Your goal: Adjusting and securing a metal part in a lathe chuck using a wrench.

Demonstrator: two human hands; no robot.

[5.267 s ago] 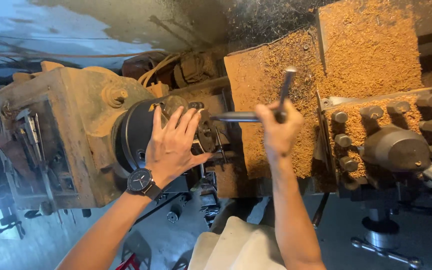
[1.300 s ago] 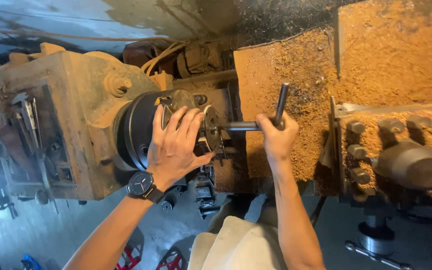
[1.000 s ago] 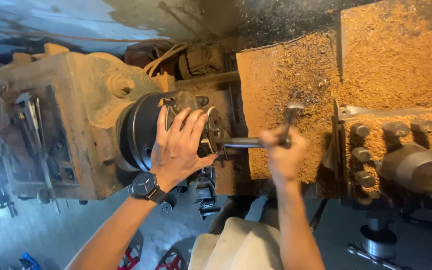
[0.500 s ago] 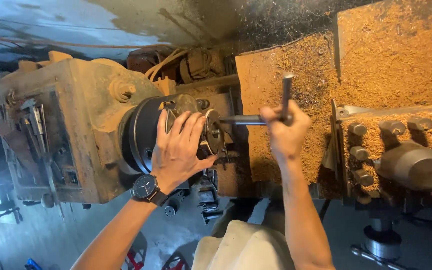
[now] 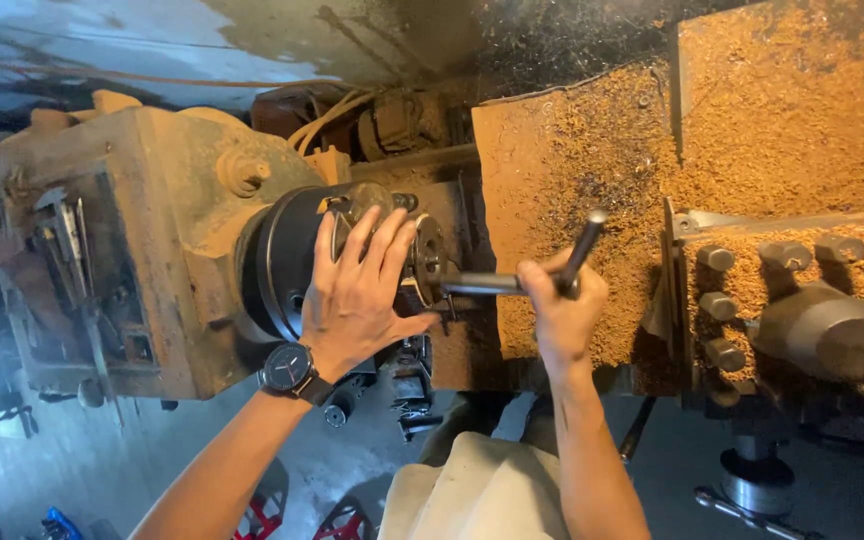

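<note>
At lathe chuck (image 5: 287, 262): L hand (image 5: 357, 300) flat, fingers splayed, unchanged. R hand (image 5: 560, 310) clenched on T-handle key (image 5: 492, 284); crossbar tilted further vs 0.5 s ago, hand lower.

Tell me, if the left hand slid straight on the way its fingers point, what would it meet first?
The left hand lies flat on the dark round chuck, fingers pointing up the picture. Going on, it would probably meet the cables and motor behind, though depth is unclear.

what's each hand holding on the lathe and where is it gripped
The right hand grips the T-handle key at the junction of its shaft and crossbar. The left hand lies flat on the lathe chuck, fingers spread, not gripping.
</note>
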